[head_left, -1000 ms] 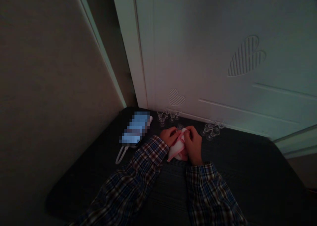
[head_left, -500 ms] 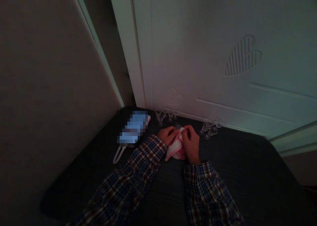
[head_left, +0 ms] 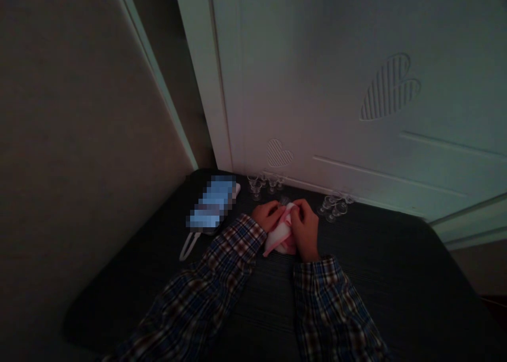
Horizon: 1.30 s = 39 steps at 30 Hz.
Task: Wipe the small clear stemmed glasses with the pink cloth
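Between my hands is a pink and white cloth [head_left: 282,234], bunched up, its lower end hanging down to the dark table. My left hand [head_left: 268,215] curls its fingers closed on the left side of the cloth. On the other side, my right hand [head_left: 306,227] pinches the upper edge with thumb and fingers. Part of a small clear glass [head_left: 284,199] shows just beyond the fingertips; the cloth and hands hide the rest, and I cannot tell whether it is gripped.
Several small stemmed glasses [head_left: 255,187] stand behind my left hand, and another group of glasses [head_left: 335,207] is to the right. A lit phone [head_left: 212,203] with a white cable or strap [head_left: 190,246] lies at left. A white panel [head_left: 317,87] rises behind the dark table [head_left: 396,277].
The whole view shifts very slightly. Both hands stay on the cloth, with only a tiny movement of the fingers.
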Motion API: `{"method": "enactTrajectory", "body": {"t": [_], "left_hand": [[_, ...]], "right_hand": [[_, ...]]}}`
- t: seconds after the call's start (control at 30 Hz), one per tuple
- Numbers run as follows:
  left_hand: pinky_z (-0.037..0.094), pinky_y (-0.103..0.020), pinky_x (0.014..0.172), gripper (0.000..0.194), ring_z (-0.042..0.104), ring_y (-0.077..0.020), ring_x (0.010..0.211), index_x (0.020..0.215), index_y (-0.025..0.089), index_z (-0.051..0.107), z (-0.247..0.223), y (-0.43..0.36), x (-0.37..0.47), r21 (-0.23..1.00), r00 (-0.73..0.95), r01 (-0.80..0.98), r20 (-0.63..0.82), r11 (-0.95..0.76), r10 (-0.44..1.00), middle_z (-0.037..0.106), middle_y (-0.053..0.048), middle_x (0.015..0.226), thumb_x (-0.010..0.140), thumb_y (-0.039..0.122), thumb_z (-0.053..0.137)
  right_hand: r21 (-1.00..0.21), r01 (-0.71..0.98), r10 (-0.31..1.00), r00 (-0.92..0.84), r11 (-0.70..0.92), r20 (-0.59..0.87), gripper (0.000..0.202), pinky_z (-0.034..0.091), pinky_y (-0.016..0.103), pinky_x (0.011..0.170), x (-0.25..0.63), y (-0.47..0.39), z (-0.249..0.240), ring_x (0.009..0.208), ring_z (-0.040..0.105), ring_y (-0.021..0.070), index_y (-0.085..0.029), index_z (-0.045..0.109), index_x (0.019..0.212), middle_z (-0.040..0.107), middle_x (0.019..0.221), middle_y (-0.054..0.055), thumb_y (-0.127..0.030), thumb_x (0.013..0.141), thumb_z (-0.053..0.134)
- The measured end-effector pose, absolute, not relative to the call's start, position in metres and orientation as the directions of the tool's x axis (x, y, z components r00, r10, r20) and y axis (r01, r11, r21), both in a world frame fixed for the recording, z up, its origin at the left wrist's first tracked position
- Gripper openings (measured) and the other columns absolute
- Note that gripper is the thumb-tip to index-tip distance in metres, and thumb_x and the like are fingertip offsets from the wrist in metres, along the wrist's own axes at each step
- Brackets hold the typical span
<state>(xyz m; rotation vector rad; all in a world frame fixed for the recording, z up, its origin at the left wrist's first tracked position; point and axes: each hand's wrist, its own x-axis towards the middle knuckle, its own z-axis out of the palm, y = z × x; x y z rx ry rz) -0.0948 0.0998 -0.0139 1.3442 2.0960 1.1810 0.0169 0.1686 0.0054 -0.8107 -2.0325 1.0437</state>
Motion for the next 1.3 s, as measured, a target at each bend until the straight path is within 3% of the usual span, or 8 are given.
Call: {"method": "enactTrajectory", "body": {"t": [0.67,1.3], "left_hand": [[0.035,-0.022,0.056,0.040,0.051,-0.0115,0.061,0.074,0.016,0.056,-0.0128,0.0992,-0.0946,0.780,-0.465,0.592,0.124,0.203,0.877,0.057,0.000,0.066,0.082,0.046,0.031],[0.038,-0.022,0.061,0.038,0.053,-0.0118,0.066,0.080,0.017,0.059,-0.0155,0.1000,-0.0936,0.784,-0.491,0.583,0.129,0.214,0.862,0.061,-0.001,0.073,0.081,0.046,0.035]], "right_hand": [[-0.842,0.230,0.773,-0.562,0.488,0.294,0.019,0.032,0.020,0.055,0.0174,0.1685,0.0065,0.059,0.047,0.0093,-0.018,0.052,0.076,0.050,0.064,-0.004,-0.027,0.081,0.036],[-0.836,0.238,0.760,-0.584,0.495,0.283,0.020,0.031,0.020,0.056,0.0170,0.1701,0.0045,0.059,0.046,0.0091,-0.018,0.052,0.076,0.050,0.064,-0.004,-0.028,0.081,0.035]]}}
